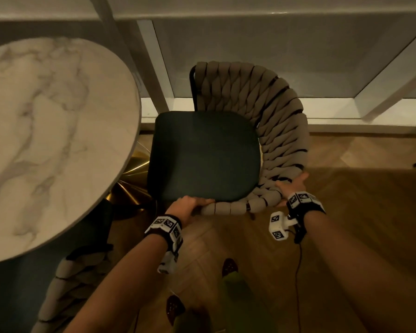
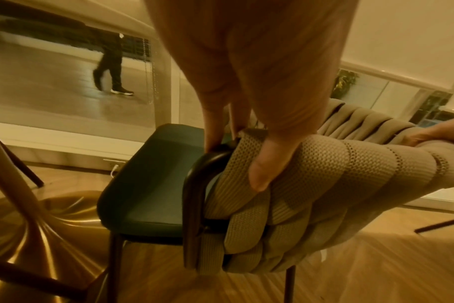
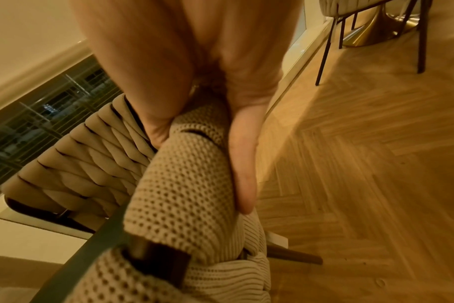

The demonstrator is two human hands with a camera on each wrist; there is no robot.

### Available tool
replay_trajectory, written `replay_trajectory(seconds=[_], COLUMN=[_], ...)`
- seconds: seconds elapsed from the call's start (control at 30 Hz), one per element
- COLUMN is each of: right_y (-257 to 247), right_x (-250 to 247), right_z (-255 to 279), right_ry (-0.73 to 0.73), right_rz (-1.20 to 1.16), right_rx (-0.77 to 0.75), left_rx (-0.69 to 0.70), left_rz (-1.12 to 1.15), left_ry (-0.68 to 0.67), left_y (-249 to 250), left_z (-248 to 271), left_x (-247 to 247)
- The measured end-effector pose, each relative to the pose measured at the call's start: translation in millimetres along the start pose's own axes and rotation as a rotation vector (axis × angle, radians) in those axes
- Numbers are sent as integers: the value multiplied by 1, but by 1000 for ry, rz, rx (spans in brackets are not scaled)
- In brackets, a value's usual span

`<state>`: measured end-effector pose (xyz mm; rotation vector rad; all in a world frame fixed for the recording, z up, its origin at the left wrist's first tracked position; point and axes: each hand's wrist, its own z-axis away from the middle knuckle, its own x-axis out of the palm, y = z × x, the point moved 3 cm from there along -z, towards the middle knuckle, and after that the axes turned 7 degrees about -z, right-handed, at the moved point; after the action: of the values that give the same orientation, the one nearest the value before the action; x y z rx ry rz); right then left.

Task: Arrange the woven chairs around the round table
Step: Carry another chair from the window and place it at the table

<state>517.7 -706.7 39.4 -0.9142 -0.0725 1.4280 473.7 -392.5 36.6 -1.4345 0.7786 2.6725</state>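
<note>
A woven chair (image 1: 274, 111) with a beige braided back and a dark green seat (image 1: 204, 155) stands just right of the round marble table (image 1: 45, 128), its seat edge close to the tabletop. My left hand (image 1: 190, 205) grips the near end of the chair's back rim. In the left wrist view the left hand (image 2: 236, 155) has its thumb on the weave (image 2: 324, 184) and fingers over the dark frame. My right hand (image 1: 288, 183) holds the rim further right. In the right wrist view the right hand (image 3: 202, 160) clamps the braid (image 3: 184, 205) between thumb and fingers.
A second woven chair (image 1: 74, 284) is tucked under the table at lower left. The table's gold pedestal base (image 1: 132, 169) sits beside the chair's legs. A white window frame (image 1: 226, 116) runs behind. Another table and chair (image 3: 376, 26) stand further off on the wood floor.
</note>
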Motion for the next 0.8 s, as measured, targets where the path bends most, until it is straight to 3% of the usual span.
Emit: replay_trajectory(seconds=[0.17, 0.4, 0.57, 0.8], right_y=[-11, 9, 13, 53], right_x=[7, -5, -10, -4], right_z=[-4, 10, 26, 72], right_ry=[22, 32, 42, 98], right_rz=[13, 5, -34, -265], right_rx=[-11, 41, 25, -10], left_rx=[-47, -28, -91, -211], left_rz=[25, 46, 108, 305], left_ry=[43, 73, 92, 175], left_y=[-5, 8, 4, -5], left_z=[-8, 11, 26, 112], left_x=[-6, 19, 24, 39])
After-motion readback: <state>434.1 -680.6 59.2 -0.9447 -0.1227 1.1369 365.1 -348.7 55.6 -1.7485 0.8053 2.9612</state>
